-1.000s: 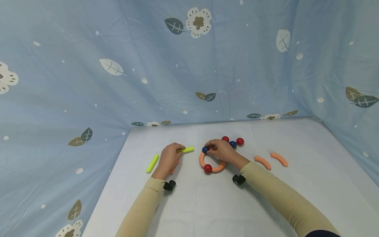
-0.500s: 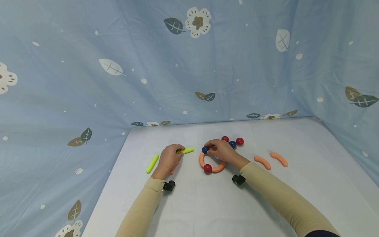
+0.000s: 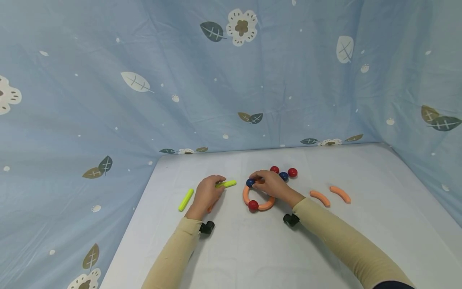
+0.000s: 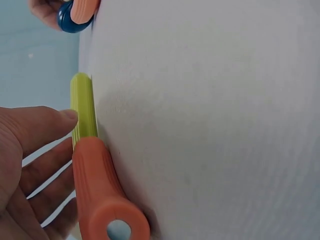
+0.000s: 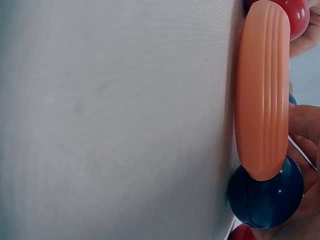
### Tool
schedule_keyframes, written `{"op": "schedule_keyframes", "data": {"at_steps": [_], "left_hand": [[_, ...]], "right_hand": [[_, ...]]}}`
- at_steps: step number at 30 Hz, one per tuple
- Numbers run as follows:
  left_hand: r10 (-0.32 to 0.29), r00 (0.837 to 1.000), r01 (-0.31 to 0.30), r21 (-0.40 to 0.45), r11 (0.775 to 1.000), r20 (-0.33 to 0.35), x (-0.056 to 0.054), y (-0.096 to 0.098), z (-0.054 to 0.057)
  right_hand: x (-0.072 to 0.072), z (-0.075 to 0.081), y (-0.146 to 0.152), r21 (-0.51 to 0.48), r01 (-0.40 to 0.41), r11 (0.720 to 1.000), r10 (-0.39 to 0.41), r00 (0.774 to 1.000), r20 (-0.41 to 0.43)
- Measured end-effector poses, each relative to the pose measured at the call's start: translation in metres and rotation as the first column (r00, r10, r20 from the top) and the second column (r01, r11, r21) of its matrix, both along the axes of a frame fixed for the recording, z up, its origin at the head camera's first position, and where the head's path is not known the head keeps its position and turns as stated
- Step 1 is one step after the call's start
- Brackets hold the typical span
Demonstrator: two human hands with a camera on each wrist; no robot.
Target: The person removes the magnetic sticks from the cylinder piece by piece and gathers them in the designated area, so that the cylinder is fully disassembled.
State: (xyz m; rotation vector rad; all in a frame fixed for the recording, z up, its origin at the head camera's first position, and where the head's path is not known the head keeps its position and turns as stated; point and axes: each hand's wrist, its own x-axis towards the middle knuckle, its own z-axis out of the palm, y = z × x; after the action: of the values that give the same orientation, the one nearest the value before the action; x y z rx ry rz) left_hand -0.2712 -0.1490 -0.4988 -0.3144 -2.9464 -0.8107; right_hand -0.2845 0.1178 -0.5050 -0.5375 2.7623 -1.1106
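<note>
In the head view my right hand (image 3: 272, 182) pinches a dark blue ball (image 3: 250, 182) at the far left of a ring of orange curved sticks (image 3: 267, 204) and balls. A red ball (image 3: 253, 205) sits at the ring's front. In the right wrist view an orange curved stick (image 5: 263, 95) meets another blue ball (image 5: 267, 195). My left hand (image 3: 208, 192) is around a yellow-green stick (image 3: 228, 183), fingers apart. In the left wrist view its thumb lies against that stick (image 4: 84, 107), with the other fingers loose behind. An orange stick (image 4: 102, 185) lies nearer, partly hidden under the hand in the head view.
A second yellow-green stick (image 3: 186, 200) lies left of my left hand. Two red balls (image 3: 292, 172) and a blue ball (image 3: 283, 176) are behind the right hand. Two orange curved sticks (image 3: 340, 194) lie to the right on the white table (image 3: 245, 249). A blue patterned curtain (image 3: 180, 80) stands behind.
My left hand's fingers have spread slightly around the yellow-green stick, and the hand has shifted a little right. My right hand and the ring have stayed still.
</note>
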Motion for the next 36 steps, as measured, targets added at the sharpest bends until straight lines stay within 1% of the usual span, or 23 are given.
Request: {"op": "schedule_keyframes", "data": {"at_steps": [3, 7, 12, 19, 24, 32, 36], "left_hand": [[-0.001, 1.0, 0.001, 0.007, 1.0, -0.007, 0.001, 0.002, 0.0], [-0.011, 1.0, 0.011, -0.005, 1.0, -0.027, 0.002, 0.003, 0.0], [-0.004, 0.999, 0.004, -0.015, 1.0, -0.048, 0.004, 0.005, -0.002], [-0.004, 0.996, 0.004, -0.002, 1.0, -0.088, 0.01, 0.008, -0.002], [-0.01, 0.996, 0.01, -0.004, 1.0, -0.093, 0.012, 0.009, -0.002], [-0.025, 0.993, 0.025, 0.001, 1.0, -0.119, 0.014, 0.01, -0.002], [-0.042, 0.991, 0.043, 0.004, 0.999, -0.125, 0.016, 0.013, 0.0]], "right_hand": [[0.0, -0.001, 0.0, -0.001, 0.002, 1.0, -0.002, 1.0, -0.005], [0.0, -0.001, -0.001, 0.005, 0.011, 1.0, -0.011, 1.0, -0.001], [0.002, 0.0, -0.003, 0.02, 0.021, 1.0, -0.021, 1.0, 0.004], [0.003, -0.002, -0.003, 0.032, 0.028, 0.999, -0.028, 1.0, 0.0], [0.005, 0.0, -0.002, 0.036, 0.028, 0.999, -0.028, 1.0, -0.013], [0.015, 0.002, 0.006, 0.013, 0.028, 1.0, -0.027, 0.996, -0.084], [0.02, 0.004, 0.01, 0.056, 0.043, 0.998, -0.034, 0.988, -0.151]]}}
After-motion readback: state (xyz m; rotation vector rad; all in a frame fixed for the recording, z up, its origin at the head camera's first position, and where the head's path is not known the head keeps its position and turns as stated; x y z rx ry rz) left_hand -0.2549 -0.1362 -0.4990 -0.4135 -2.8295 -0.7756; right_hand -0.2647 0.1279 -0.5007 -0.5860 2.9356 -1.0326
